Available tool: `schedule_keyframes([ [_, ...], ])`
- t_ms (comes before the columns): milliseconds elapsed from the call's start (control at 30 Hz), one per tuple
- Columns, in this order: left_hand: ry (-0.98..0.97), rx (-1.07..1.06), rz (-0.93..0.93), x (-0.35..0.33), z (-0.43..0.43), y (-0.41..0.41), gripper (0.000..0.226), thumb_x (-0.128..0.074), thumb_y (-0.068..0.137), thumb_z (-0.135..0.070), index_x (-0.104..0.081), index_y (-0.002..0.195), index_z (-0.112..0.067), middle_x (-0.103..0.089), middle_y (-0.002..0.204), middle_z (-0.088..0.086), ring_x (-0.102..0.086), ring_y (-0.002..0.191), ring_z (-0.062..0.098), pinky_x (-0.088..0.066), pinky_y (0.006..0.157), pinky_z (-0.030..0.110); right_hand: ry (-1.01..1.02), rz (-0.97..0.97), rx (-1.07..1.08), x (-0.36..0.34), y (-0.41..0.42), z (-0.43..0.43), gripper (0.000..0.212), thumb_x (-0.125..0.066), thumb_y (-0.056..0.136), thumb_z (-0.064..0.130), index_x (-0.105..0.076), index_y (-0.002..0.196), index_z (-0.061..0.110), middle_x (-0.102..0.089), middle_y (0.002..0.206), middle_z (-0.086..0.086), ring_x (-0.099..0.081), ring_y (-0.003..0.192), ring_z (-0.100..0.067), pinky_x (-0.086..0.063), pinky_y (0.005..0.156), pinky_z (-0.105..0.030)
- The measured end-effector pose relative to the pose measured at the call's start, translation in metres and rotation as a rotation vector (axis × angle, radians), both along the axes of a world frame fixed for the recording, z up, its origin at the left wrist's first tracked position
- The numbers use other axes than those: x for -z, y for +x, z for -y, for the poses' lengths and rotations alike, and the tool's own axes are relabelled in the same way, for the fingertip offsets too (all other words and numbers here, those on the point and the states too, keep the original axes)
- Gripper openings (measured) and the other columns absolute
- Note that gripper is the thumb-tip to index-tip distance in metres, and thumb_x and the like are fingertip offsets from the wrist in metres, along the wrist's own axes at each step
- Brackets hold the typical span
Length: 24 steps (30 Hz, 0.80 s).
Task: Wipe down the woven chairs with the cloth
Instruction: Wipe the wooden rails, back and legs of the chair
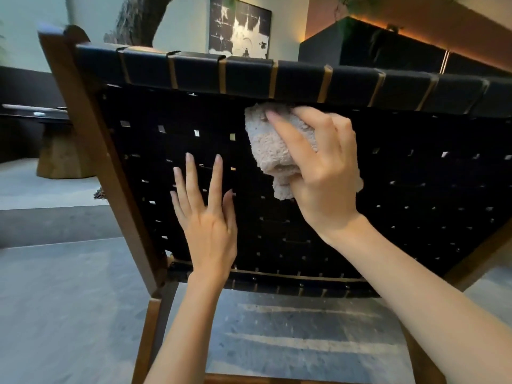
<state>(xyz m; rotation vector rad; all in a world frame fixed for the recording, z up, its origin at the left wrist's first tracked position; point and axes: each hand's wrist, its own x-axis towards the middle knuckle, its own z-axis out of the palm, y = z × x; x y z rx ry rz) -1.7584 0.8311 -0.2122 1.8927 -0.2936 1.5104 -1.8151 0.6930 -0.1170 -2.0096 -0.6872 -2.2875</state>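
Cloth, pale beige and fluffy [277, 146], bunched against black woven strap back of brown wooden-framed chair [415, 176], just under top rail. Right hand [318, 167] grips cloth, fingers curled over it. Left hand [206, 214] flat on weave beside it, fingers straight and spread. Grey floor [69, 300] below; dark abstract painting [239, 30] on far wall.

Right hand [318, 164] presses cloth [273, 151] on woven chair back [401, 176] — left hand [207, 217] flat beside
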Motion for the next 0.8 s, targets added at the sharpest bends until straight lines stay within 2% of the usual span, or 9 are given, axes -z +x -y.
schedule_keyframes([
  [100, -0.025, 0.048, -0.015, 0.002, 0.000, 0.003, 0.052, -0.044, 0.100, -0.026, -0.025, 0.148, -0.025, -0.001, 0.157, 0.004, -0.001, 0.146, 0.029, -0.018, 0.114, 0.057, 0.014, 0.005, 0.022, 0.002, 0.012, -0.005, 0.050, -0.071, 0.074, -0.008, -0.066, 0.121, 0.009, -0.062, 0.117, -0.013, -0.037, 0.099, -0.024, -0.045, 0.082, -0.036],
  [167, -0.025, 0.067, -0.010, 0.005, 0.000, 0.006, 0.054, -0.046, 0.100, -0.025, -0.024, 0.149, -0.026, 0.001, 0.157, 0.002, 0.001, 0.147, 0.027, -0.017, 0.115, 0.056, -0.008, 0.015, 0.035, 0.005, 0.020, -0.003, 0.050, -0.070, 0.076, -0.005, -0.065, 0.122, 0.011, -0.047, 0.125, -0.004, -0.035, 0.099, -0.023, -0.041, 0.084, -0.033],
  [233, -0.019, 0.078, -0.002, 0.009, -0.001, 0.009, 0.054, -0.047, 0.100, -0.025, -0.023, 0.148, -0.027, 0.001, 0.157, 0.001, 0.002, 0.147, 0.026, -0.015, 0.116, 0.053, -0.036, 0.012, 0.034, 0.013, 0.027, -0.002, 0.048, -0.069, 0.079, -0.004, -0.064, 0.123, 0.012, -0.038, 0.123, 0.001, -0.035, 0.098, -0.023, -0.037, 0.084, -0.030],
  [367, -0.007, 0.073, -0.007, 0.017, -0.005, 0.015, 0.053, -0.044, 0.100, -0.025, -0.021, 0.148, -0.027, 0.002, 0.157, 0.000, 0.002, 0.147, 0.025, -0.016, 0.116, 0.053, -0.142, -0.064, 0.041, 0.056, 0.045, 0.003, 0.041, -0.070, 0.083, 0.004, -0.064, 0.123, 0.010, -0.039, 0.119, -0.003, -0.037, 0.093, -0.023, -0.037, 0.079, -0.030],
  [500, -0.008, 0.069, -0.029, 0.026, -0.009, 0.018, 0.056, -0.046, 0.100, -0.019, -0.019, 0.149, -0.026, 0.003, 0.157, 0.002, 0.003, 0.147, 0.026, -0.018, 0.115, 0.054, -0.278, -0.226, 0.109, 0.125, 0.063, 0.015, 0.045, -0.063, 0.083, 0.000, -0.060, 0.126, 0.012, -0.041, 0.116, -0.006, -0.046, 0.086, -0.023, -0.044, 0.073, -0.034],
  [567, -0.017, 0.072, -0.042, 0.029, -0.011, 0.019, 0.057, -0.045, 0.100, -0.018, -0.018, 0.149, -0.028, 0.005, 0.157, -0.001, 0.004, 0.147, 0.025, -0.018, 0.116, 0.054, -0.305, -0.296, 0.143, 0.155, 0.070, 0.019, 0.047, -0.060, 0.081, -0.001, -0.062, 0.126, 0.013, -0.043, 0.110, -0.006, -0.046, 0.083, -0.023, -0.041, 0.075, -0.034],
  [633, -0.018, 0.088, -0.058, 0.031, -0.012, 0.019, 0.057, -0.043, 0.101, -0.019, -0.016, 0.149, -0.030, 0.006, 0.157, -0.002, 0.005, 0.147, 0.024, -0.017, 0.116, 0.054, -0.328, -0.352, 0.189, 0.179, 0.073, 0.021, 0.042, -0.053, 0.082, 0.002, -0.066, 0.120, 0.016, -0.046, 0.099, -0.005, -0.040, 0.078, -0.022, -0.043, 0.073, -0.033],
  [700, -0.008, 0.098, -0.066, 0.031, -0.013, 0.017, 0.056, -0.042, 0.101, -0.020, -0.016, 0.149, -0.030, 0.007, 0.157, -0.002, 0.006, 0.147, 0.023, -0.017, 0.116, 0.054, -0.382, -0.411, 0.223, 0.195, 0.075, 0.018, 0.036, -0.047, 0.083, 0.009, -0.069, 0.110, 0.017, -0.042, 0.093, -0.002, -0.036, 0.075, -0.020, -0.050, 0.062, -0.031],
  [800, 0.013, 0.091, -0.080, 0.029, -0.015, 0.014, 0.058, -0.044, 0.101, -0.019, -0.015, 0.149, -0.030, 0.007, 0.157, -0.002, 0.005, 0.147, 0.024, -0.018, 0.116, 0.053, -0.385, -0.533, 0.347, 0.196, 0.074, 0.011, 0.032, -0.044, 0.084, 0.034, -0.076, 0.087, 0.037, -0.036, 0.096, 0.011, -0.034, 0.080, -0.008, -0.050, 0.059, -0.019],
])
